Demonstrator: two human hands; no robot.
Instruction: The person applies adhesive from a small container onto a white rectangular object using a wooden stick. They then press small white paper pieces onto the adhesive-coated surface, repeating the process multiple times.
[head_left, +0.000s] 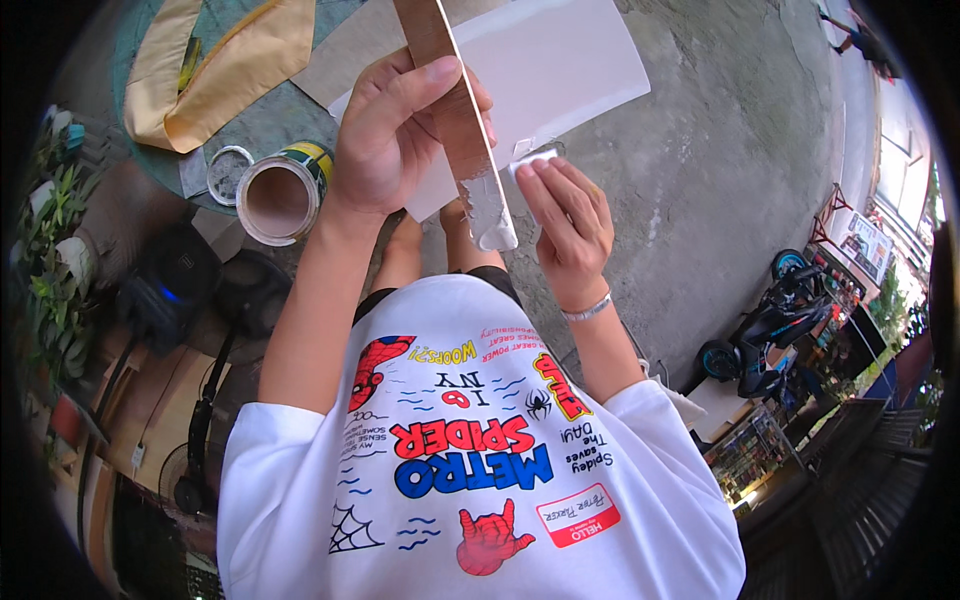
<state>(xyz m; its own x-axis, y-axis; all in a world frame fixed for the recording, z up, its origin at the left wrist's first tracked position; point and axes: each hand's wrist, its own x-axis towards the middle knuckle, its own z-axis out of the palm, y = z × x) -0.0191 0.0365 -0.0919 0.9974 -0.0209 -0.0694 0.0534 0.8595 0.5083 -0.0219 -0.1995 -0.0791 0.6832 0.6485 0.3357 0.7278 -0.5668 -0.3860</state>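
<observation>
My left hand is wrapped round a flat wooden stick, held slanting in front of me. Thick white paint coats the stick's near end. My right hand is pinched on a small white wad, possibly tissue or cloth, just right of the stick and apart from it. Left of my left wrist stands an open paint can, with pale paint on its inside and rim. Beside the can lies its round lid, smeared with white. A white panel lies beyond both hands.
A round green table at the far left bears a folded tan strip. Lower left are a black speaker-like box and a fan. A dark motorcycle stands on the right, and a person is far off.
</observation>
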